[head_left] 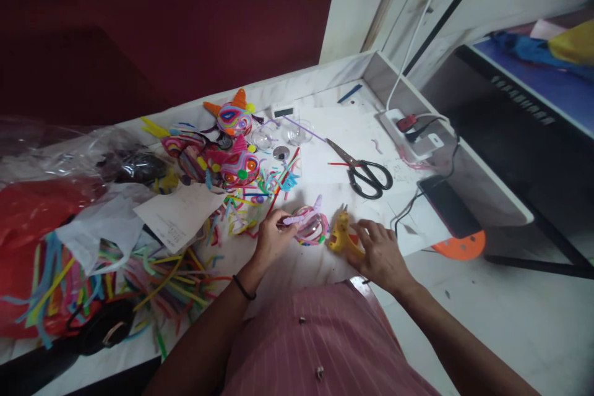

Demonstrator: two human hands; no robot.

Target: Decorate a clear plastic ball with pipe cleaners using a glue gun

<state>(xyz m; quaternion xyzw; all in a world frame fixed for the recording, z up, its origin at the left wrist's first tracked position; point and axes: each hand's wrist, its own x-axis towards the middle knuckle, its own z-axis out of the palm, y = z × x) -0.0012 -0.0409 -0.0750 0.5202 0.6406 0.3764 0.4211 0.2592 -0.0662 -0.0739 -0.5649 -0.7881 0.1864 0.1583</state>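
My left hand (273,236) is closed, with thumb and fingers pinching a lilac fuzzy strip (304,215). That strip lies across a round clear piece (312,229) ringed with coloured pipe cleaners, near the table's front edge. Just right of it, a yellow glue gun (342,240) points away from me. My right hand (378,253) is at its handle, fingers bent over it. Finished-looking colourful fish shapes (239,168) and an orange-horned round one (234,117) sit further back to the left.
Black-handled scissors (364,176) lie on white paper. A power strip (411,136) and a phone (450,205) are at the right. Pipe cleaners (171,278), plastic bags (106,223) and a paper sheet (179,213) crowd the left. Clear domes (297,132) stand behind.
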